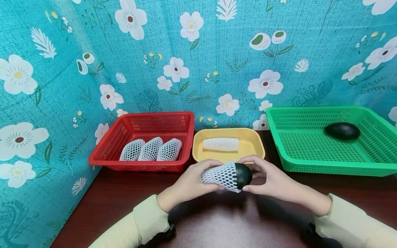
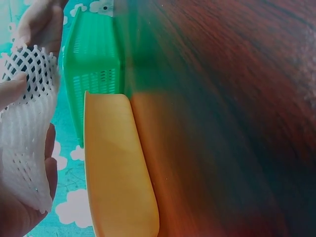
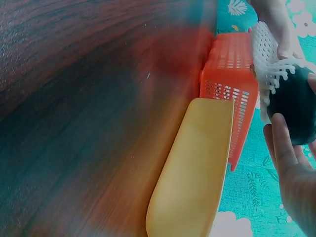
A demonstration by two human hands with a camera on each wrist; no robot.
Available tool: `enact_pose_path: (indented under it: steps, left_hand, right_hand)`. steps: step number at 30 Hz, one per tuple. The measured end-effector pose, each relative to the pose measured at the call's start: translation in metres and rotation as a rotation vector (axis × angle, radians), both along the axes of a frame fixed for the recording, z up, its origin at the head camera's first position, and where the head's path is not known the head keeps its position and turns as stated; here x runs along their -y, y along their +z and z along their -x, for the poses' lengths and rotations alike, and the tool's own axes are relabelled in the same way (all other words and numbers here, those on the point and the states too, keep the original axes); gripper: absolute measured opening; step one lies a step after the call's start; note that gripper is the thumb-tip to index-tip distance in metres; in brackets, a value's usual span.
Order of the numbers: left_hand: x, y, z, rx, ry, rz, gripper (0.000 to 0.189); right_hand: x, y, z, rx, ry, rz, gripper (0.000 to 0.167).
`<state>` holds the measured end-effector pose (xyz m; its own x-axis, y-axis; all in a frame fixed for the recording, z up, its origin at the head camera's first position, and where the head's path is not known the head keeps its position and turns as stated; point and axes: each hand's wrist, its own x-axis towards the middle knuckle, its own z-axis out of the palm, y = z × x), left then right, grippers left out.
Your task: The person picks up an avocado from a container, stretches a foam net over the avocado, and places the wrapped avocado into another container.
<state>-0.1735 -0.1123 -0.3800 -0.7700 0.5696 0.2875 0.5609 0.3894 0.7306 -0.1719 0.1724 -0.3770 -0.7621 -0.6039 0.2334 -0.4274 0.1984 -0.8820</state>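
Observation:
Above the table, a white foam fruit net (image 1: pixel 220 176) covers one end of a dark green avocado (image 1: pixel 243 176). My left hand (image 1: pixel 193 181) grips the net from the left, its thumb on the near side. With its fingers and thumb, my right hand (image 1: pixel 273 179) holds the bare rounded end of the avocado. In the right wrist view the net's scalloped edge lies partway along the avocado (image 3: pixel 295 106). The left wrist view has the net (image 2: pixel 27 118) narrowing towards the left palm, with dark skin showing through its upper mesh.
Behind the hands stands a yellow tray (image 1: pixel 251 144) with another foam net (image 1: pixel 221 144) in it. Left of it, a red basket (image 1: pixel 158 166) contains three netted fruits (image 1: pixel 151 149). To the right, a green basket (image 1: pixel 335 167) has one bare avocado (image 1: pixel 342 131). A flowered cloth (image 1: pixel 198 69) hangs behind.

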Motion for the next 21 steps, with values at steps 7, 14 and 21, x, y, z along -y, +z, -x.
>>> enact_pose_path:
  steps: [7,14,21]
  left_hand:
    - [-0.001,-0.001,0.001,0.023,-0.003,0.025,0.065]
    - [-0.003,0.0,0.001,0.012,-0.011,0.024,0.07]
    - [-0.004,0.001,0.003,-0.002,-0.024,0.057,0.075]
  right_hand:
    - [0.003,-0.001,0.0,-0.057,-0.024,0.013,0.06]
    - [0.008,-0.003,-0.002,0.0,-0.111,0.022,0.058]
    - [0.012,-0.009,-0.002,0.004,-0.103,0.057,0.057]
